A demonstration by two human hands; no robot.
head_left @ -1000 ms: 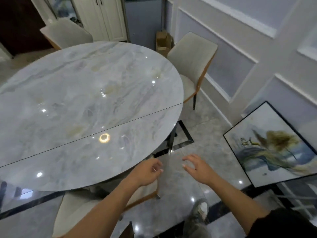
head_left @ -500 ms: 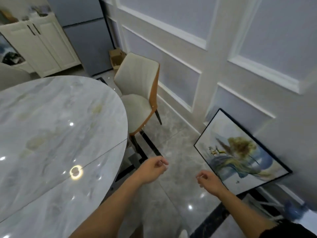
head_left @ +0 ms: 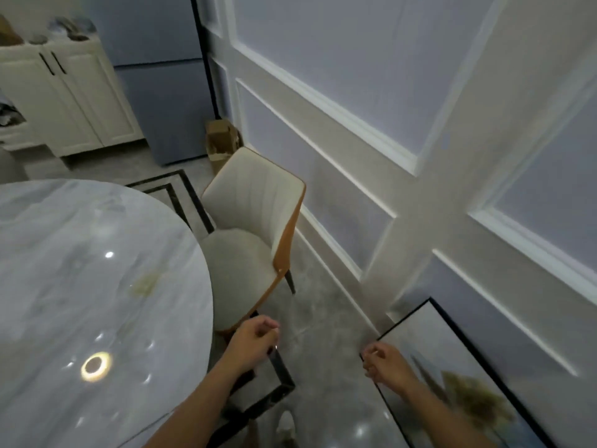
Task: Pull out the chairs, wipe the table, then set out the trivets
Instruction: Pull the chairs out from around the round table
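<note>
A round grey marble table (head_left: 80, 286) fills the lower left, glossy with light reflections and a yellowish smear near its right side. A cream chair with an orange shell (head_left: 248, 227) stands tucked at the table's right edge, its seat partly under the top. My left hand (head_left: 255, 337) hovers loosely curled in front of that chair's near corner, holding nothing. My right hand (head_left: 386, 362) hangs further right over the floor, fingers curled, also with nothing in it. No trivets or cloth are in view.
A framed painting (head_left: 458, 383) leans against the panelled wall at lower right. A cardboard box (head_left: 221, 140) sits in the corner behind the chair, beside a grey fridge (head_left: 161, 92) and white cabinets (head_left: 64, 98). Glossy tiled floor runs between chair and wall.
The view has swung right and moved toward the chair by the wall. The chair I stood over a second ago has left the view. Both hands have curled and stay free.
</note>
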